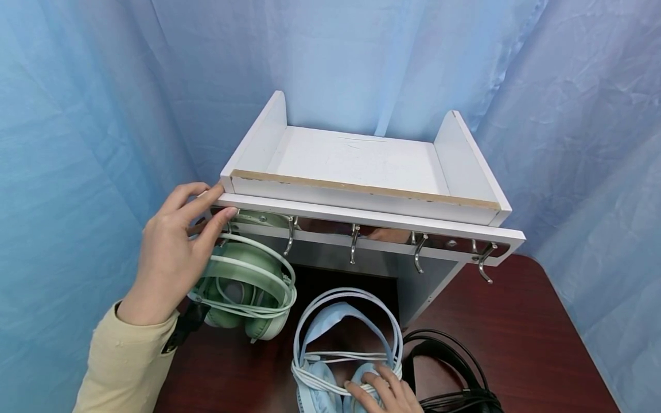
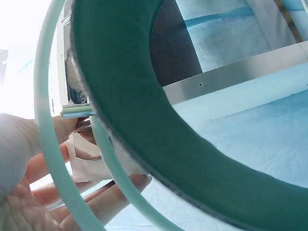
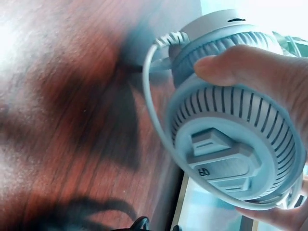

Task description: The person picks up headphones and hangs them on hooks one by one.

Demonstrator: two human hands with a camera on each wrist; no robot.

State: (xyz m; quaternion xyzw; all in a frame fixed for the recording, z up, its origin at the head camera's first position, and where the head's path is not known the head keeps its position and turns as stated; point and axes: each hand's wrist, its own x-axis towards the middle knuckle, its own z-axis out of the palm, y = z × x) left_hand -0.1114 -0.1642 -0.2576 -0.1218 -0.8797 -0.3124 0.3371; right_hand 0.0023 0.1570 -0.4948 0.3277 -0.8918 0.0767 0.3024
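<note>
My left hand [image 1: 172,246] grips the left end of a white wooden shelf [image 1: 356,163], thumb in front by the metal hook rail [image 1: 330,228] and fingers over the board's end. Green headphones [image 1: 242,252] hang from the leftmost hook, just below that hand; in the left wrist view their padded headband [image 2: 115,96] fills the middle. Lower down, my right hand [image 1: 389,393] holds light blue headphones [image 1: 321,376] by an ear cup, headband upward, a white cable wrapped round them. The right wrist view shows the thumb [image 3: 221,70] between the two cups, above the ribbed outer cup [image 3: 231,144].
Several bare hooks [image 1: 354,244] line the rail to the right of the green headphones. Black headphones [image 1: 454,358] with a bundled cable lie on the dark red wooden table [image 1: 521,332], right of the blue pair. Blue curtains [image 1: 341,57] hang behind and at both sides.
</note>
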